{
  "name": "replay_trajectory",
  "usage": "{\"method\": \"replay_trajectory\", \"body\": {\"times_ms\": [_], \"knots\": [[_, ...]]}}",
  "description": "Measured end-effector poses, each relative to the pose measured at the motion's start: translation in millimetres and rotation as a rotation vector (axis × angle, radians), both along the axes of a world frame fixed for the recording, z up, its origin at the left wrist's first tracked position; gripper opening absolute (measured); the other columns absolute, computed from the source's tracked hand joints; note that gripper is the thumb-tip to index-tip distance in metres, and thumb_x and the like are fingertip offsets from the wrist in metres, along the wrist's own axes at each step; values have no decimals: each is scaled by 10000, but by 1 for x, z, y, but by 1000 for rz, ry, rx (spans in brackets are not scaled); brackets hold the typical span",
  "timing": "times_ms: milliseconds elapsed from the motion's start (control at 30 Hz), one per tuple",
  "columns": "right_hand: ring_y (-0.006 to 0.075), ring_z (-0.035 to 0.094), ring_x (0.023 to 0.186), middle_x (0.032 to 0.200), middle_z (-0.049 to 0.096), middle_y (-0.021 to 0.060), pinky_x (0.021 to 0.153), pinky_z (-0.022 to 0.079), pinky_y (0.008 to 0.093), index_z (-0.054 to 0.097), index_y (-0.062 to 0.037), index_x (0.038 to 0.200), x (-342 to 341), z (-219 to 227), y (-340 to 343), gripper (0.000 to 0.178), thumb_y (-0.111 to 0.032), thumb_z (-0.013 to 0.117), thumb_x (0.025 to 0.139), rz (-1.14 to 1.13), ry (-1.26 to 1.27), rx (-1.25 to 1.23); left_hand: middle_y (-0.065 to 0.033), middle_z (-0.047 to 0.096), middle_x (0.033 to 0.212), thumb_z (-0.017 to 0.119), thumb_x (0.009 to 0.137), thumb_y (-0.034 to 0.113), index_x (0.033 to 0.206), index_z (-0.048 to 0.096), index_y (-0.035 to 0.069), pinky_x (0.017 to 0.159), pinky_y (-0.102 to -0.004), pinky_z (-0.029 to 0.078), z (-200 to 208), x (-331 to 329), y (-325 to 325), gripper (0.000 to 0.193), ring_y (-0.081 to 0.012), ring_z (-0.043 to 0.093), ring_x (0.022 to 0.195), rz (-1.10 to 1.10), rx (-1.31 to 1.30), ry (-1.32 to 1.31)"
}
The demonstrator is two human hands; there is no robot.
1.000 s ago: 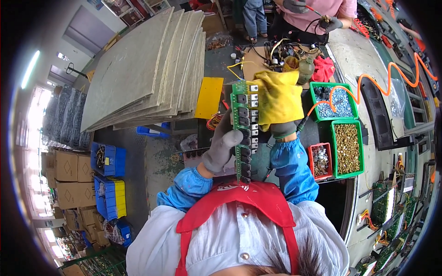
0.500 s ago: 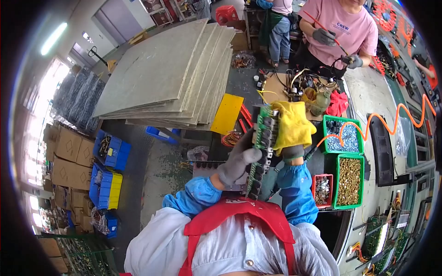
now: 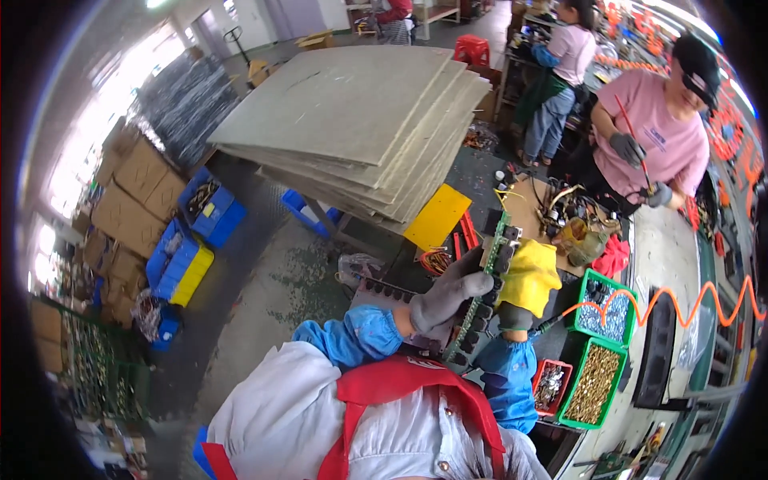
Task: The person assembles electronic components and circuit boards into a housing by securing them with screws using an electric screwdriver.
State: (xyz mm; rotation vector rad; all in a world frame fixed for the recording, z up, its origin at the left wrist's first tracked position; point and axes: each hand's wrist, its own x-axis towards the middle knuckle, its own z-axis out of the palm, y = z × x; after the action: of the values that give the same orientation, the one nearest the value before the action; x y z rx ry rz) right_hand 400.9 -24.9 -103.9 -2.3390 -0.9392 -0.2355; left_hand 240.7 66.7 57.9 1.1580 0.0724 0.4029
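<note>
In front of my chest, my left hand (image 3: 450, 302), in a grey glove, grips a long green circuit board (image 3: 488, 292) lined with black components. The board stands on edge, slanting from lower left to upper right. A bunched yellow cloth (image 3: 530, 276) is in my right hand (image 3: 514, 317), whose gloved fingers are mostly covered by it. The cloth lies close along the board's right side; contact is hard to make out. Beneath my left hand a flat panel with dark parts along its edge (image 3: 392, 294) is partly hidden.
Green bins of silver screws (image 3: 602, 314) and brass-coloured parts (image 3: 594, 382), plus a small red bin (image 3: 552, 386), stand at right near an orange coiled hose (image 3: 664, 304). Stacked grey sheets (image 3: 344, 104) sit far left. Across the bench works a person in pink (image 3: 652, 132).
My view has turned, so the surroundings sit lower and further right. The board and yellow cloth remain in my hands, held close together.
</note>
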Motion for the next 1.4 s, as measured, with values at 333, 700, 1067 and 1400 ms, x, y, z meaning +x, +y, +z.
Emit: {"method": "replay_trajectory", "body": {"times_ms": [333, 700, 1067, 1400], "knots": [[201, 560, 1039, 1192, 553, 63, 887, 501, 348, 394, -91, 1362, -27, -48, -7, 390, -275, 399, 1017, 461, 378, 578, -47, 556, 1142, 588, 849, 328, 1318, 457, 40, 917, -287, 427, 3, -6, 11, 566, -136, 528, 1042, 163, -174, -78], [234, 552, 1040, 1186, 564, 78, 949, 436, 349, 507, -104, 1301, -55, 59, -30, 366, -190, 520, 945, 220, -379, -801, -26, 559, 1067, 503, 913, 381, 1254, 506, 45, 873, -283, 426, 13, -28, 33, 478, -108, 513, 977, 234, -149, -179], [217, 527, 1097, 1116, 602, 84, 942, 419, 358, 546, -119, 1217, -116, 190, 8, 622, -301, 785, 672, -173, 39, -460, -60, 597, 962, 467, 922, 459, 1167, 525, 54, 761, -306, 507, 37, -49, 55, 476, -146, 600, 842, 62, -394, -311], [256, 401, 1292, 1400, 415, 126, 1103, 301, 330, 296, -49, 1444, -81, 49, -121, 673, -137, 603, 851, -263, 54, 117, -47, 627, 956, 432, 885, 541, 1083, 588, 111, 736, -358, 538, 91, -92, 278, 497, -180, 626, 855, 363, -329, -453]]}}
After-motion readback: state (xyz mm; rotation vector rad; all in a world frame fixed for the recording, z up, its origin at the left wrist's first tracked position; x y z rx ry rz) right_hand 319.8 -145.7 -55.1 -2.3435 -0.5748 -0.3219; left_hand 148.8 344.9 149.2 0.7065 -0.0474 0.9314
